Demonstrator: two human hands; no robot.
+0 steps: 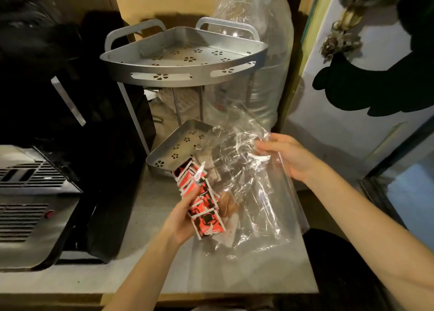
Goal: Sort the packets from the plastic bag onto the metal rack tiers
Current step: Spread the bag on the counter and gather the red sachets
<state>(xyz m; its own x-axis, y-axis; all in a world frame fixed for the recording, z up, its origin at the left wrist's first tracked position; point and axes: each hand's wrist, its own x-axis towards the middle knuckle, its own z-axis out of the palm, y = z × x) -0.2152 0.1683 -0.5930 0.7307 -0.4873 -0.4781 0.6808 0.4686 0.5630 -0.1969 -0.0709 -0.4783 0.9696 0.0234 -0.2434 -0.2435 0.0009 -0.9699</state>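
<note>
A two-tier metal corner rack stands on the counter; its upper tier (pixel 187 75) and lower tier (pixel 164 157) have flower-shaped holes and hold nothing I can see. My left hand (pixel 182 216) grips a strip of several red-and-black packets (pixel 202 200) just in front of the lower tier. My right hand (pixel 284 155) pinches the upper edge of a clear plastic bag (pixel 258 207) that droops onto the counter. Brownish packets (pixel 226 204) show dimly inside the bag.
A large clear sack (pixel 265 52) stands behind the rack on the right. A dark appliance (pixel 70 104) and a silver vented machine (pixel 28 207) fill the left side. The grey counter (pixel 145 263) ends at its front edge below my arms. A white wall panel (pixel 352 122) is at right.
</note>
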